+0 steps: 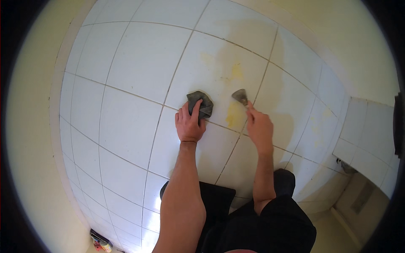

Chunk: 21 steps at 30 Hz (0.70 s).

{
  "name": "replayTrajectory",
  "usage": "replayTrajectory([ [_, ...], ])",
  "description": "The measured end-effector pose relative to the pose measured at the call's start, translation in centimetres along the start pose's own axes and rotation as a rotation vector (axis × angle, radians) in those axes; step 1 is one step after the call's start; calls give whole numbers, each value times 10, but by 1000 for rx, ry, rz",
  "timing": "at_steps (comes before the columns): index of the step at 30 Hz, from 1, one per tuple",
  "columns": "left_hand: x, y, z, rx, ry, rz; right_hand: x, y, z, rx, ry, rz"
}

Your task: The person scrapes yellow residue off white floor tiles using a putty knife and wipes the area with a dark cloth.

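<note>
My left hand (190, 125) presses a folded dark grey cloth (204, 110) against the white tiled surface (130, 122), its fingers closed over it. To the right, my right hand (260, 128) grips a scraper (240, 96) by its handle, which the fingers mostly hide. The flat, widening metal blade points up and to the left. Whether the blade touches the tile I cannot tell. A yellow smear (232, 114) lies just below the blade, between my two hands. Another yellow patch (237, 71) shows farther off, above the scraper.
Fainter yellow marks (327, 113) spot the tiles at the right. A white tiled ledge (367, 135) juts out at the far right. At the lower left edge stand several small items, among them a bottle (106, 247). Cream walls border the tiles.
</note>
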<state>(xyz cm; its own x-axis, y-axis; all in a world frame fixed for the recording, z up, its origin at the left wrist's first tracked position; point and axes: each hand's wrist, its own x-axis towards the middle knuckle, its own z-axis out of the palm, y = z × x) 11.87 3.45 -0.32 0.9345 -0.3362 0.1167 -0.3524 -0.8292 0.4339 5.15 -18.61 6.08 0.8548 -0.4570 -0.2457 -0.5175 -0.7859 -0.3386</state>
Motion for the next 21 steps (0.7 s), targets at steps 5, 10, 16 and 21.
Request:
replayTrajectory([
  [5, -1, -1, 2, 17, 13, -5, 13, -48, 13, -192, -18, 8],
  [10, -1, -1, 0, 17, 8, -1, 34, -92, 1, -374, -145, -30],
  [16, -1, 0, 2, 28, 1, -2, 45, -101, 3, -424, -120, -103],
  [21, -1, -2, 1, 12, 23, 0, 34, -102, 0, -400, -183, -97],
])
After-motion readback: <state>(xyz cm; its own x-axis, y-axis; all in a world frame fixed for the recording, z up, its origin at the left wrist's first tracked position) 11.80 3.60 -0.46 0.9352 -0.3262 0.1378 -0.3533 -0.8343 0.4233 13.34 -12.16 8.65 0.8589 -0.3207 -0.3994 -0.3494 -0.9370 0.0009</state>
